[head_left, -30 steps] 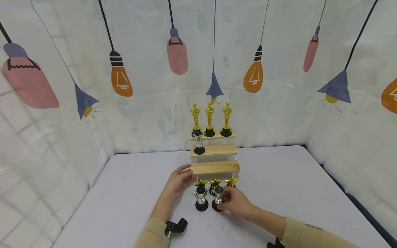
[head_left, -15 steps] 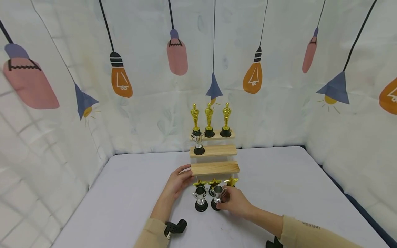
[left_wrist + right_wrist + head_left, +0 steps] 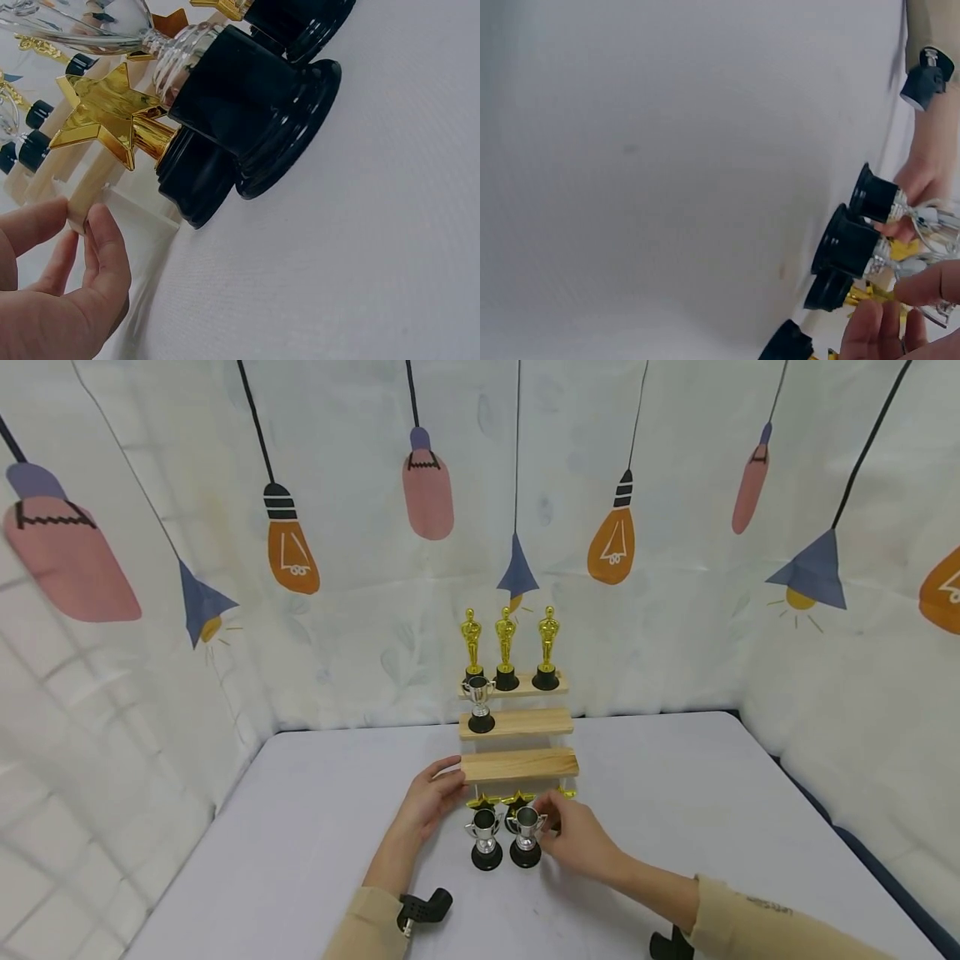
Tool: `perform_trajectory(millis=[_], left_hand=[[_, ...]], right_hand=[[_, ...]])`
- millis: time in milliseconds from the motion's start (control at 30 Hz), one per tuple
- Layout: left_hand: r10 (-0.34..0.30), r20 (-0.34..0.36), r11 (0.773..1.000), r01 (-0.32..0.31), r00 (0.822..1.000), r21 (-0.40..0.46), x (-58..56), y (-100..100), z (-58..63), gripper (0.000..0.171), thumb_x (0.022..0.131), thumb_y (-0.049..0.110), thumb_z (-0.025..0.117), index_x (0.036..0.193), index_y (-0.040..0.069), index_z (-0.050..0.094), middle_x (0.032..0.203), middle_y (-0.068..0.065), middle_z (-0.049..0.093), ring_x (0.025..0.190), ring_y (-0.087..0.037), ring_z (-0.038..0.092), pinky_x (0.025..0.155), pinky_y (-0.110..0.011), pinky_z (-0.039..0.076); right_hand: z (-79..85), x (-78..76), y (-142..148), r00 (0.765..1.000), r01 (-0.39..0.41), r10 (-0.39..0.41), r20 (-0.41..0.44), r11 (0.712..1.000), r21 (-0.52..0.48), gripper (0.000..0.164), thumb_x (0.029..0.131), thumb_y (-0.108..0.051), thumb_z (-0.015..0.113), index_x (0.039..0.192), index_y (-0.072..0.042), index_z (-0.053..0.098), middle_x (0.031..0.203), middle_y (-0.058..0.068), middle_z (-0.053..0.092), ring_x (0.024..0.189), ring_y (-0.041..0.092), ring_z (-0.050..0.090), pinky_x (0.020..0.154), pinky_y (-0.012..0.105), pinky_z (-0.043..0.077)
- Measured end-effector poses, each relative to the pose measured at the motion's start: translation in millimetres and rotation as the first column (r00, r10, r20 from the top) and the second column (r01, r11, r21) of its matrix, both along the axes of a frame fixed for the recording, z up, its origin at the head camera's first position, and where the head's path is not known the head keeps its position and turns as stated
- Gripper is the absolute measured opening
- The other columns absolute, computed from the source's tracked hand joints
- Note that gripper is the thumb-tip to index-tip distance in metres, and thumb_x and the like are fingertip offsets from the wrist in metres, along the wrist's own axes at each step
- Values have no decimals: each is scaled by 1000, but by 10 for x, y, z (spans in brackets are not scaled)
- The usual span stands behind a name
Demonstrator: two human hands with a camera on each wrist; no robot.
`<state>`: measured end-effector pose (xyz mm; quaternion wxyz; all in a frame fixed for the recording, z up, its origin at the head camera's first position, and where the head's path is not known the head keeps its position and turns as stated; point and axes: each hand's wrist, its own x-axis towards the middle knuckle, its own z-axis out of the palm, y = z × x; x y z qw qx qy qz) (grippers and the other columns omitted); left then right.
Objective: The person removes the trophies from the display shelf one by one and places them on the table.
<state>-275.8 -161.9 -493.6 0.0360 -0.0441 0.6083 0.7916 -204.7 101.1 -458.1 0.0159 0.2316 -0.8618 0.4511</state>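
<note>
One shelf (image 3: 521, 766) is pinched at its left edge by the left grip (image 3: 432, 800), likely for steadiness; whether the right grip (image 3: 578, 835) holds a cup (image 3: 526, 827) is unclear.

The silver cups (image 3: 486, 843) have a smooth, mirror-glossy metallic finish, and their black bases (image 3: 240, 97) look like shiny plastic; the gold stars (image 3: 109, 114) and gold figurines (image 3: 506, 643) gleam like polished metal. The shelf boards (image 3: 520, 766) are smooth, matt, grained wood. The white table covering (image 3: 300, 827) looks matt and finely textured, the backdrop (image 3: 360, 652) creased cloth, and the sleeves (image 3: 366, 925) matt cloth
</note>
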Motion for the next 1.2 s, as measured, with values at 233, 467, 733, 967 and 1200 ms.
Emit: perform_trajectory(millis=[233, 467, 733, 967, 1200], left_hand=[[3, 4, 1000, -3, 1000, 1, -5, -2, 8, 46, 100, -1, 63, 143, -7, 50, 121, -21, 63, 96, -18, 66, 85, -28, 58], [-6, -8, 1000, 6, 1000, 14, 0, 7, 5, 47, 100, -1, 63, 144, -9, 47, 118, -20, 64, 95, -17, 67, 88, -31, 58], [-2, -5, 1000, 2, 1000, 15, 7, 8, 9, 47, 100, -1, 63, 144, -8, 48, 118, -19, 64, 95, -17, 67, 89, -33, 58], [-9, -15, 1000, 9, 1000, 12, 7, -7, -6, 46, 100, -1, 62, 143, -10, 47, 118, -19, 64, 95, -17, 67, 89, -32, 58], [-3, 3, 1000, 2, 1000, 10, 4, -7, -5, 45, 100, -1, 63, 142, -7, 50, 117, -18, 64, 95, -17, 67, 88, -31, 58]], right_hand=[[169, -54, -15, 999, 43, -45, -20, 995, -89, 26, 83, 14, 59, 101, -5, 63, 94, 4, 63, 85, 14, 56, 70, 25, 52], [446, -168, -75, 995, 84, -91, -46, 986, -146, 21, 88, 11, 57, 102, -2, 65, 98, 12, 64, 88, 19, 56, 71, 27, 52], [632, -316, -140, 997, 68, -75, -36, 984, -165, 14, 93, 3, 60, 104, -2, 66, 101, 12, 65, 89, 19, 58, 72, 28, 53], [705, -443, -231, 992, 118, -105, 68, 967, -224, 8, 96, -2, 65, 105, -2, 66, 98, 5, 65, 91, 20, 59, 75, 31, 51], [783, -520, -328, 979, 122, -66, 193, 947, -296, 10, 99, -3, 64, 109, -1, 64, 105, 12, 64, 91, 21, 59, 82, 43, 57]])
